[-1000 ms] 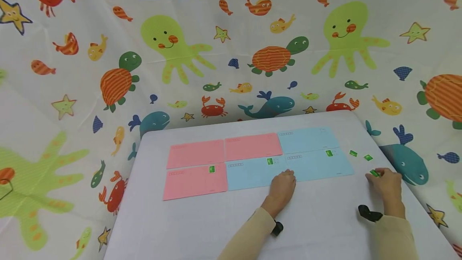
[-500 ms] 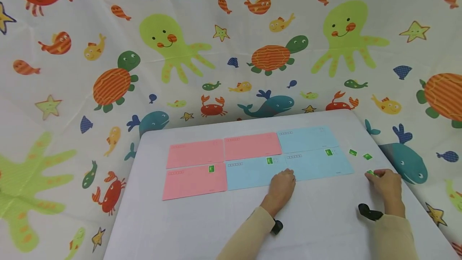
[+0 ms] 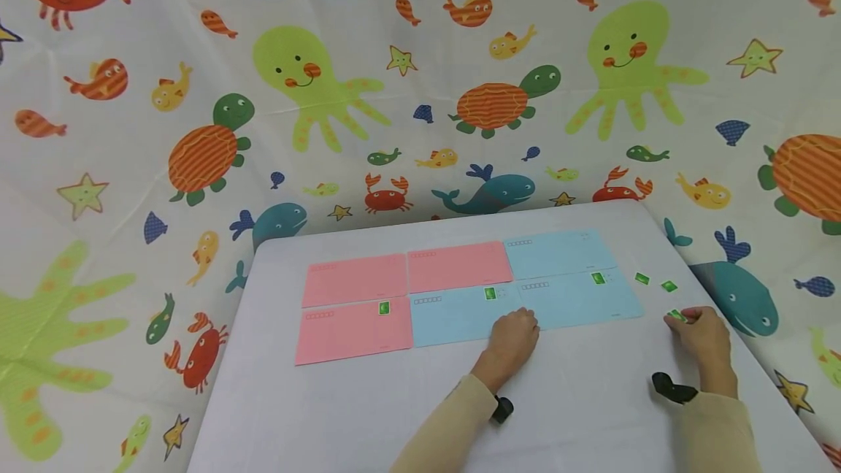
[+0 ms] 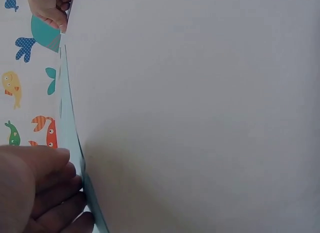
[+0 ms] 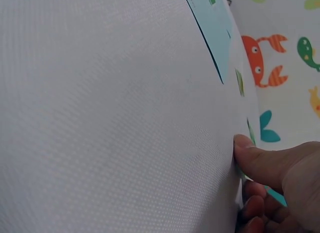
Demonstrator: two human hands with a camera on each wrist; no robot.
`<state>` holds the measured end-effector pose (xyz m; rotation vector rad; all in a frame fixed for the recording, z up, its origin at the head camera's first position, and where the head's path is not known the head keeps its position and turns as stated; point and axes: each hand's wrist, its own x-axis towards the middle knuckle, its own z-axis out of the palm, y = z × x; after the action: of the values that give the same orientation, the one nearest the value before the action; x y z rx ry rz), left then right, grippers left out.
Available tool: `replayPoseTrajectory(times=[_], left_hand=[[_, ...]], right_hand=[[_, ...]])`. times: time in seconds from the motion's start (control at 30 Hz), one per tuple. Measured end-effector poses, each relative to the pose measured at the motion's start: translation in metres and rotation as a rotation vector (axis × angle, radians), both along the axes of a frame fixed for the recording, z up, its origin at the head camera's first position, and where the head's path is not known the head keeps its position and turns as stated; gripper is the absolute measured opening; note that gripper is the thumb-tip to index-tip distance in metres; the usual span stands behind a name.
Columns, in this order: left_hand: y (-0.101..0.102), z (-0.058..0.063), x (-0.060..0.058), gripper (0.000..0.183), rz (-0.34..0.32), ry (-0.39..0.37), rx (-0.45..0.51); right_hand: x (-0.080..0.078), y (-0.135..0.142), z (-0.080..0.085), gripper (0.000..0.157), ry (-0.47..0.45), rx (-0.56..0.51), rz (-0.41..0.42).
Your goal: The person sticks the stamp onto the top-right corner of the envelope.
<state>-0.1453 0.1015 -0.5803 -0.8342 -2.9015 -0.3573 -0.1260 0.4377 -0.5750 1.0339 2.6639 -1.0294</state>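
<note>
At the right of the table, my right hand (image 3: 706,341) pinches a small green stamp (image 3: 675,314) between thumb and fingers, low over the cloth. The right wrist view shows its thumb (image 5: 260,160) bent down at the cloth, largely hiding the stamp. My left hand (image 3: 515,338) rests with relaxed fingers where the lower edges of two blue envelopes (image 3: 453,323) (image 3: 581,305) meet. Each of these bears a green stamp (image 3: 490,293) (image 3: 598,278) near its upper right corner. Two loose green stamps (image 3: 642,279) (image 3: 669,286) lie just beyond my right hand.
A third blue envelope (image 3: 558,254) and two pink envelopes (image 3: 355,279) (image 3: 460,266) form the back row. Front left lies a pink envelope (image 3: 355,334) with a green stamp (image 3: 384,308). Behind the white-covered table (image 3: 315,414) hangs a sea-animal curtain (image 3: 420,42).
The stamp in my right fingers has shifted slightly left and lies flatter than a second ago. My left hand has stayed in place on the envelopes.
</note>
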Motion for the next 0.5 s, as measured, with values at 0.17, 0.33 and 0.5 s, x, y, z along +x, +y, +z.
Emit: replayPoseTrajectory(times=[0.17, 0.33, 0.5], left_hand=[[-0.0008, 0.0053, -0.0043, 0.019, -0.013, -0.065, 0.04], [0.0018, 0.0083, -0.0055, 0.02, -0.018, -0.096, 0.011], [0.0024, 0.0088, -0.0063, 0.019, -0.015, -0.082, 0.012]], right_hand=[[0.0007, 0.0007, -0.0023, 0.061, 0.004, -0.013, -0.007], [0.0016, 0.0005, -0.0032, 0.059, 0.009, -0.014, -0.017], [0.0021, -0.0021, -0.0016, 0.059, 0.01, -0.018, -0.02]])
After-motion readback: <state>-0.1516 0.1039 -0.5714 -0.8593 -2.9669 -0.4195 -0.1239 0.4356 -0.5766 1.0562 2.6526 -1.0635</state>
